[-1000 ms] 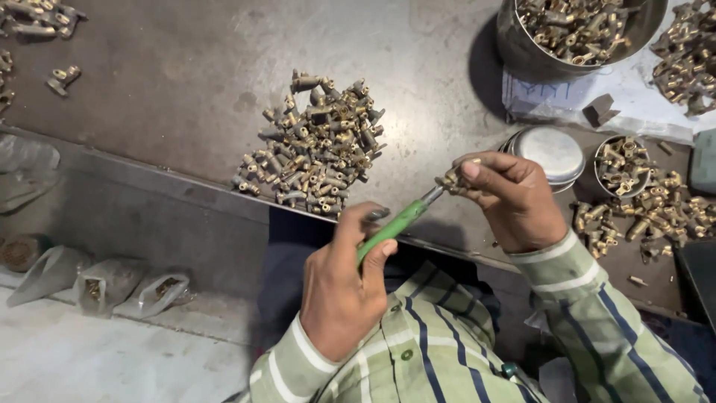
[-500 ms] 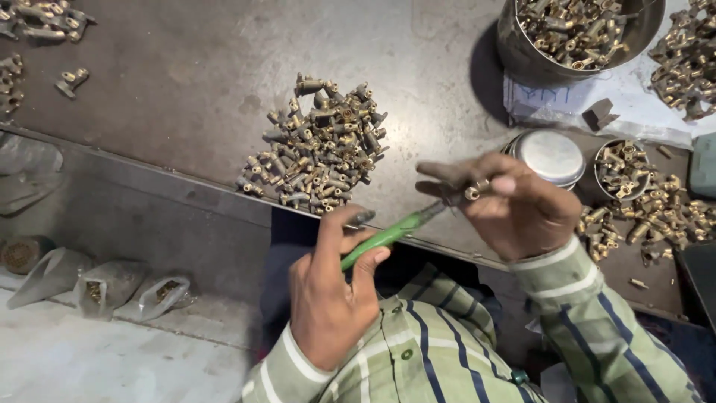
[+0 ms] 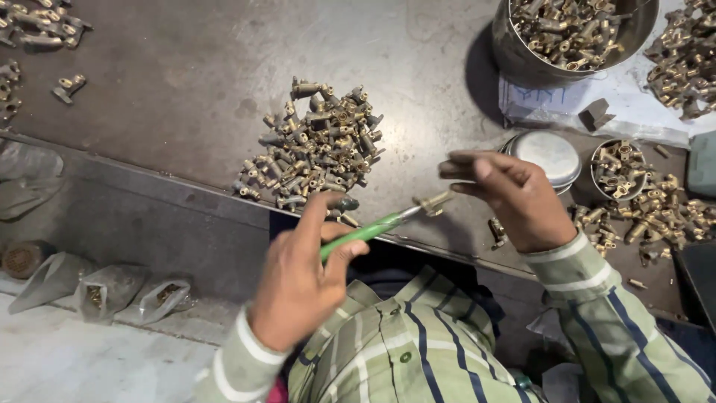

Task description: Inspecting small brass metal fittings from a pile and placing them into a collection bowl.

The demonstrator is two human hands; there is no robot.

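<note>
Dark, scuffed metal worktop [image 3: 186, 89], viewed from above, with a lower ledge and grey floor beyond its near edge. Item one: my left hand [image 3: 298, 280], clenched around a green-handled tool [image 3: 362, 233], thumb along the handle, metal tip pointing up and right. Item two: a small brass fitting [image 3: 431, 202], sitting at the tool's tip, just above the table's near edge and between my two hands; whether it is seated on the tip or only touching it, I cannot tell. Item three: my right hand [image 3: 518, 198], fingers extended and loosely spread just beside the fitting; released, holding nothing that I can see. Handling note, by judgement: the fitting looks hard, rigid and dense for its size, smooth enough to slip from fingertips, not fragile; best pinched across its body between thumb and forefinger, clear of the tool's tip. Item four: a heap of like brass fittings [image 3: 317, 149] on the worktop ahead of my left hand. Item five: a steel bucket [image 3: 522, 60] full of fittings, far right. Item six: a small round tin [image 3: 617, 168] of fittings, with loose ones scattered beside it. Item seven: a round metal lid [image 3: 548, 153] behind my right hand. Item eight: small plastic bags [image 3: 112, 291] on the floor, left.
</note>
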